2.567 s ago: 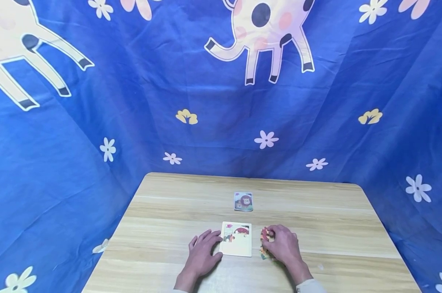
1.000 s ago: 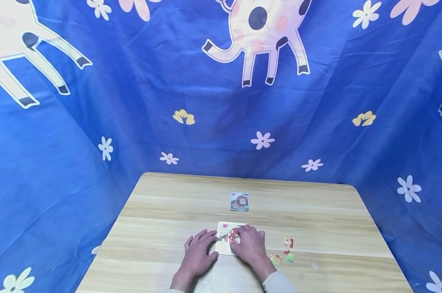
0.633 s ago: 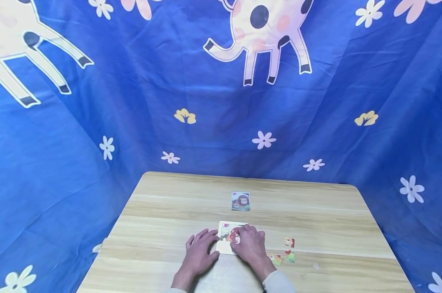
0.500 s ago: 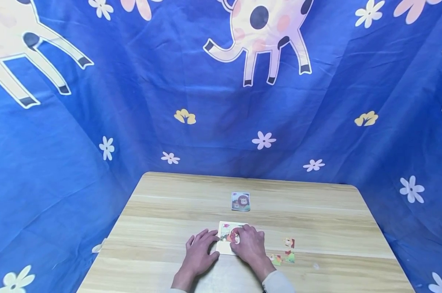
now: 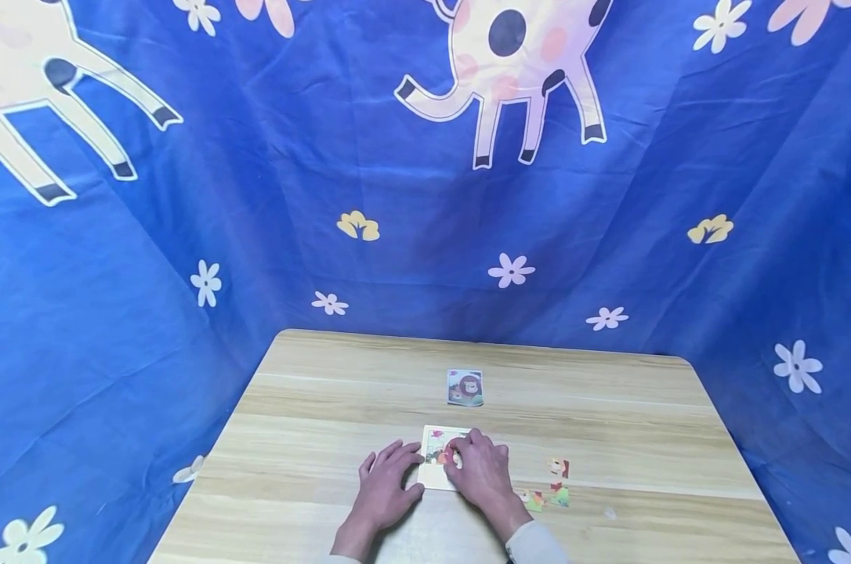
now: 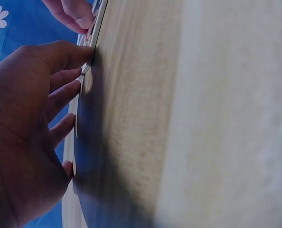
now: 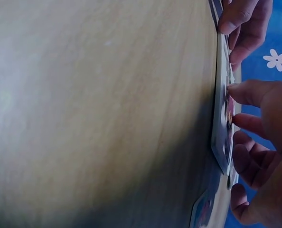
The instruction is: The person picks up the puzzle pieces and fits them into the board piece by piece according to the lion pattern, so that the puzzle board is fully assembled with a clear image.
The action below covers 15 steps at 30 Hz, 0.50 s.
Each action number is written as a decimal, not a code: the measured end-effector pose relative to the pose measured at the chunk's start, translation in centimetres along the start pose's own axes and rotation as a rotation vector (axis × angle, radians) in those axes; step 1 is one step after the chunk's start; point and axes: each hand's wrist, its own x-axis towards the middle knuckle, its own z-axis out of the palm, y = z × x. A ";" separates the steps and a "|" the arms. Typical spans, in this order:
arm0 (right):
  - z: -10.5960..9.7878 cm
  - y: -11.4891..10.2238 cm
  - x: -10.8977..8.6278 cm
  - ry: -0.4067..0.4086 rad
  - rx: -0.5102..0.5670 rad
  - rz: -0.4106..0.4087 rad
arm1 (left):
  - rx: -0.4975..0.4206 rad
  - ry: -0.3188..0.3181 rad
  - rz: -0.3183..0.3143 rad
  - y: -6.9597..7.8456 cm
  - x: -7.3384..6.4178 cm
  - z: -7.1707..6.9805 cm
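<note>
A pale square puzzle board (image 5: 436, 479) lies on the table, with colourful pieces across its upper part and a bare strip below. My left hand (image 5: 385, 492) rests at its left side, fingers loosely extended; the left wrist view has its thumb tip right at the board's edge (image 6: 99, 28). Over the board's right half, my right hand (image 5: 485, 475) pinches a red puzzle piece (image 5: 449, 453) between thumb and index finger. In the right wrist view the thumb and index tips are down at the board (image 7: 220, 118), other fingers curled. The hand hides the board's right side.
Several loose puzzle pieces lie right of the right hand, among them a lion-coloured one (image 5: 558, 468), a green one (image 5: 559, 496) and an orange-green one (image 5: 533, 500). A lion picture card (image 5: 465, 388) lies beyond the board. A blue patterned curtain (image 5: 425, 298) surrounds the table.
My right hand has carried the red piece leftward from the pile onto the board, leaving other pieces spread on the right. Lately its fingertips shifted slightly. My left hand stays at the board's side.
</note>
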 end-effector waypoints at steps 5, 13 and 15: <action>-0.1 0.0 0.1 -0.017 -0.004 -0.013 | 0.000 -0.007 -0.002 0.0 0.1 -0.2; -0.1 0.1 0.2 -0.045 0.016 0.017 | -0.003 -0.013 -0.001 0.0 0.1 -0.3; 0.0 0.1 0.2 -0.038 0.024 0.022 | -0.003 -0.013 -0.003 0.0 0.1 -0.3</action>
